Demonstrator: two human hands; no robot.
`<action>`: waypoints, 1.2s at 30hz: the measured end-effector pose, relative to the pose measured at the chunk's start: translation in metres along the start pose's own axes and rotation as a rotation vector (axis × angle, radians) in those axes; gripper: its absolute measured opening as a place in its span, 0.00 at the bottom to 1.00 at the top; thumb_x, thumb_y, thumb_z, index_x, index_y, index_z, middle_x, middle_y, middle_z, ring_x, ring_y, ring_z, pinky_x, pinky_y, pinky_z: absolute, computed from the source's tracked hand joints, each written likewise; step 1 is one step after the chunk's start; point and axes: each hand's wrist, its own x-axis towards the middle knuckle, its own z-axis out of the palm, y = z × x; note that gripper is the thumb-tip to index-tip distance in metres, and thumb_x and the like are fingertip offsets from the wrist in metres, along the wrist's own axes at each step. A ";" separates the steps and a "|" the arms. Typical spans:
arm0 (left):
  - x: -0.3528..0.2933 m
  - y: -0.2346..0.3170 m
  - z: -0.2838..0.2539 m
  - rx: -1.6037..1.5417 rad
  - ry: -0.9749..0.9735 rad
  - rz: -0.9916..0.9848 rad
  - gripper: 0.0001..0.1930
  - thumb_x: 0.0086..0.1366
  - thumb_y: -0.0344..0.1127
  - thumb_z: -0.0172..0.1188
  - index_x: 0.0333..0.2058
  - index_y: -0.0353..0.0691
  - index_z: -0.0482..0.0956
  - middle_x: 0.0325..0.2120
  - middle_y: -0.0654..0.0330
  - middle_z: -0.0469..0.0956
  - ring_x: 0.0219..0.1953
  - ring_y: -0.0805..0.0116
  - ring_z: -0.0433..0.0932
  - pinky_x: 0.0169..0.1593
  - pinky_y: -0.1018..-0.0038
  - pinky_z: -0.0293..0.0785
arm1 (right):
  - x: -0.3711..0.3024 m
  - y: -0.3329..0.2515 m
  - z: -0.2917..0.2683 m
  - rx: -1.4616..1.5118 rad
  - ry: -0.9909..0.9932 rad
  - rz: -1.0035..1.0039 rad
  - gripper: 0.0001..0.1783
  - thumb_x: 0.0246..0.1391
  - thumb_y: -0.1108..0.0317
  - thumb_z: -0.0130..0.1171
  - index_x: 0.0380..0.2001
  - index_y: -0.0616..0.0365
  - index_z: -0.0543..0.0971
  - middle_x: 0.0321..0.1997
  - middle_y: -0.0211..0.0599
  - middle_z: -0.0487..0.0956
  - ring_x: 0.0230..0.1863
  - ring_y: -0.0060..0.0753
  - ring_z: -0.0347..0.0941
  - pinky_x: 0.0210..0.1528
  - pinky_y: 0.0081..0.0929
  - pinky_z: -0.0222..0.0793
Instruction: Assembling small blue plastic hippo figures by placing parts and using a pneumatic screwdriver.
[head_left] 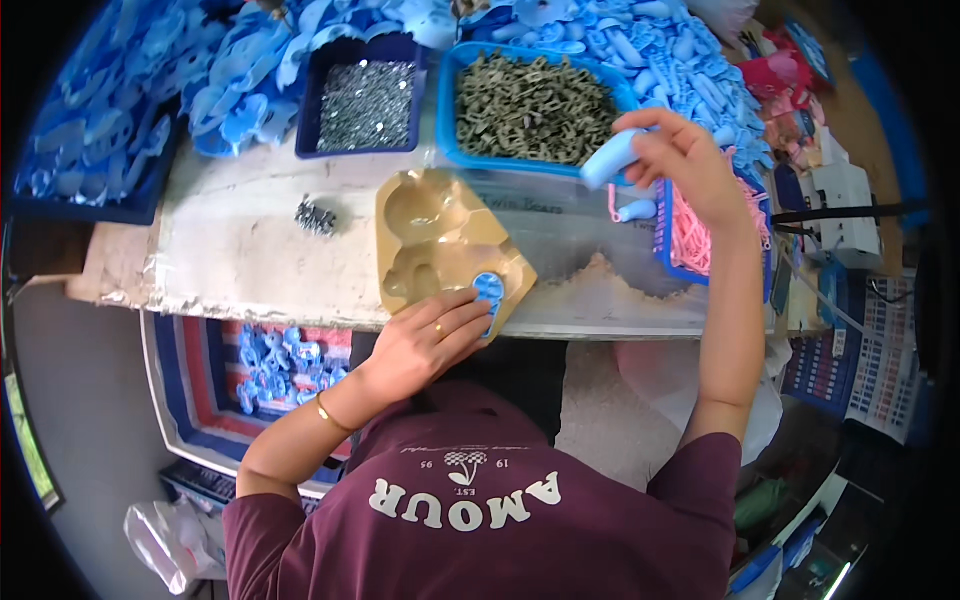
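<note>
My left hand [435, 333] lies on the near edge of a tan moulded tray [455, 225] with shaped hollows. Its fingers are stretched out side by side, their tips against a small blue plastic part [488, 287] seated in the tray; the thumb is hidden. Up to the right, my right hand [685, 160] pinches a light-blue rounded plastic piece [612, 158] between thumb and fingers. That piece hangs over the near right corner of a blue basin [452, 110] filled with small dark metal parts. Below it on the table lies another light-blue piece [637, 210] with a pink cord.
A navy tray of small shiny screws [365, 105] stands beside the basin. A few dark bits [316, 215] lie left of the mould. Pink cords [700, 230] fill a blue basket at right. Blue plastic parts [235, 85] are heaped behind; a lined bin [205, 375] sits below the table edge.
</note>
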 end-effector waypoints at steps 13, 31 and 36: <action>-0.037 0.000 -0.024 0.073 0.111 0.226 0.17 0.54 0.33 0.68 0.44 0.42 0.81 0.45 0.61 0.80 0.47 0.63 0.80 0.47 0.71 0.79 | 0.011 0.004 0.178 -0.702 -0.176 -0.413 0.21 0.49 0.45 0.68 0.21 0.51 0.81 0.15 0.39 0.75 0.17 0.42 0.73 0.21 0.35 0.65; 0.041 -0.265 -0.138 0.343 0.477 -0.513 0.17 0.66 0.36 0.59 0.51 0.37 0.75 0.43 0.52 0.79 0.37 0.59 0.79 0.43 0.66 0.75 | -0.003 -0.010 0.196 -0.738 -0.145 -0.545 0.10 0.55 0.56 0.63 0.32 0.49 0.80 0.19 0.40 0.78 0.23 0.47 0.77 0.25 0.40 0.70; 0.038 -0.248 -0.181 -0.242 0.868 -0.716 0.15 0.72 0.39 0.53 0.47 0.33 0.76 0.35 0.59 0.77 0.31 0.76 0.75 0.38 0.78 0.74 | -0.007 -0.006 0.189 -0.609 -0.128 -0.497 0.09 0.56 0.58 0.62 0.31 0.51 0.80 0.20 0.41 0.78 0.24 0.47 0.77 0.26 0.40 0.70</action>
